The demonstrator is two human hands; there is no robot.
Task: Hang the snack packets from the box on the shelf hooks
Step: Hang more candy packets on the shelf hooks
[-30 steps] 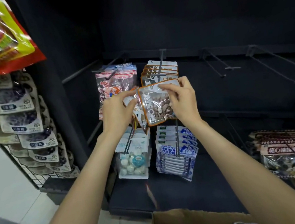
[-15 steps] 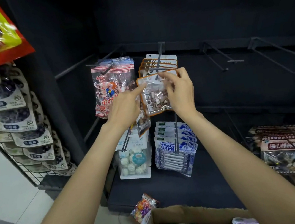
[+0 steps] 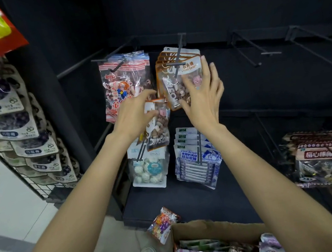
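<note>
The black metal shelf unit (image 3: 262, 97) fills the wall ahead, its thin dark wire hooks (image 3: 256, 52) sticking out in rows, those to the right bare. Low down, at the person's feet, the open brown cardboard box (image 3: 211, 228) holds a jumble of purple and pale snack packets, and a small multicoloured candy bag (image 3: 162, 224) lies by its left corner. On the top row a bunch of red-and-white striped clear sweet bags (image 3: 126, 84) hangs beside a stack of orange-edged clear stone candy packets (image 3: 177, 70) threaded on their hook. Under them hang white marshmallow packs (image 3: 148, 165) and blue-and-white soft candy packs (image 3: 196, 161). The right hand (image 3: 201, 98) lies flat against the front stone candy packet, fingers straight and spread, the grip wide and holding nothing. The left hand (image 3: 136, 112), lower and just left of that stack, has its grip closed round a second orange-edged stone candy packet (image 3: 158, 129), which dangles from the fingers in front of the marshmallow packs, off any hook
</note>
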